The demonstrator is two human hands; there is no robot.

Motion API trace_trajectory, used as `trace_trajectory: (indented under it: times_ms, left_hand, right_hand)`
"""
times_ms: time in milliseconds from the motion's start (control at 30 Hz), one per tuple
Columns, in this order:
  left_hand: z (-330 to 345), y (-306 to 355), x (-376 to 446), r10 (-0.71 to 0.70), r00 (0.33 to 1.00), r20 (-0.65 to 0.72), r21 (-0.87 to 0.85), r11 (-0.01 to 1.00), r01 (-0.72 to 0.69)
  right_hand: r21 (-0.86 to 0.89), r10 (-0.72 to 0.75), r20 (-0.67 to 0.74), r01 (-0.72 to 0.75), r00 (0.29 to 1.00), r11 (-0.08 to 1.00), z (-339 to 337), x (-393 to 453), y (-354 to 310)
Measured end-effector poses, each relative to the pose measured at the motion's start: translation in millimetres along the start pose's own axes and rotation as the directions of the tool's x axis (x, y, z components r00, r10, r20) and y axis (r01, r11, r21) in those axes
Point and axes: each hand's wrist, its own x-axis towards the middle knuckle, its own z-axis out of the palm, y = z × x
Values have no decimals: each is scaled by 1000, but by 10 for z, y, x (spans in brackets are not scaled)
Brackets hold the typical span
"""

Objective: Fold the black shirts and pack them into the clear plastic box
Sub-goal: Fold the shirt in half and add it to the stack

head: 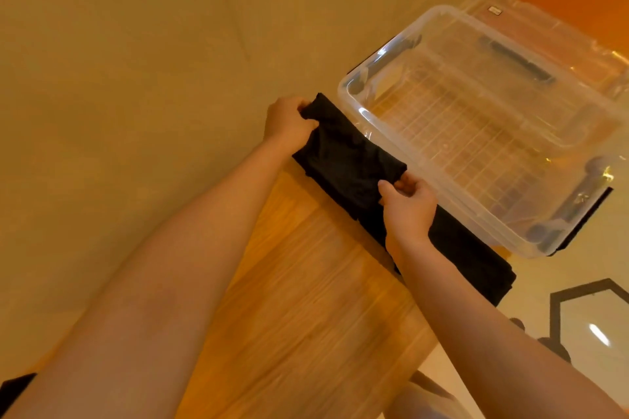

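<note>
**Folded shirt gripped at both ends, box open alongside**

Step in hand, as judged: the fold looks done or nearly so; the black shirt [347, 160] is a compact bundle, seemingly being lifted or squared up before packing. It sits at the far end of the wooden table [306, 316], just beside the near wall of the clear plastic box [425, 160]. More black cloth [469, 255] lies flat under and behind it, running along the box toward the table's right edge; whether that is the same shirt's tail or another one cannot be told.

Box: open, nothing visible inside, ribbed floor showing through. Its lid [544, 20] appears to lie behind it.

Next move, as judged: carry the bundle over the near rim and set it flat inside without letting the fold spring open.

Hands:
- Left hand [287, 121]: fingers curled round the far end of the bundle, thumb on top.
- Right hand [406, 206]: pinching the near end, fingers tucked under the cloth.
- Both forearms stretched forward, roughly parallel.
</note>
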Motion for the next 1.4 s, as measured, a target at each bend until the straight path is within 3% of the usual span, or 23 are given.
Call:
trace_trajectory:
  times_ms: [133, 700, 767, 833, 900, 967, 1033, 1100, 1133, 1200, 1300, 1400]
  left_hand:
    - [197, -70, 163, 49, 998, 42, -6, 999, -49]
    - [271, -330, 183, 80, 981, -179, -316, 939, -134]
    - [308, -340, 185, 90, 980, -178, -234, 963, -130]
    - [352, -387, 180, 155, 961, -231, 28, 988, -152]
    - [385, -404, 126, 314, 909, -274, 265, 933, -242]
    - [434, -370, 18, 524, 811, -260, 375, 829, -415]
    - [528, -385, -101, 682, 722, -117, 450, 684, -574]
    - [601, -460, -194, 641, 756, 131, 489, 622, -612]
    - [621, -517, -215, 551, 802, 228, 503, 639, -582]
    - [633, -604, -204, 387, 870, 305, 533, 688, -493]
    - [640, -623, -168, 336, 878, 341, 584, 656, -478]
    - [644, -589, -173, 304, 883, 359, 624, 625, -469]
  right_hand:
    - [172, 115, -116, -95, 986, 981, 42, 96, 69]
    - [255, -70, -81, 88, 994, 963, 39, -11, 174]
    - [225, -63, -81, 80, 995, 971, 44, 7, 194]
    - [183, -54, -90, 69, 995, 981, 37, 1, 223]
    - [47, -148, -108, 153, 983, 987, 2, -45, 259]
    - [-164, -384, -31, 374, 923, 913, -47, -118, 294]
    - [-324, -596, 153, 610, 788, 723, -50, -121, 331]
    - [-521, -657, 343, 718, 671, 462, 10, -8, 361]
    - [-598, -617, 424, 717, 663, 359, 41, 57, 374]
    - [-694, -456, 532, 676, 713, 248, 72, 161, 418]
    - [-741, -373, 567, 652, 734, 158, 33, 242, 564]
    - [-751, -355, 567, 643, 744, 149, 35, 252, 591]
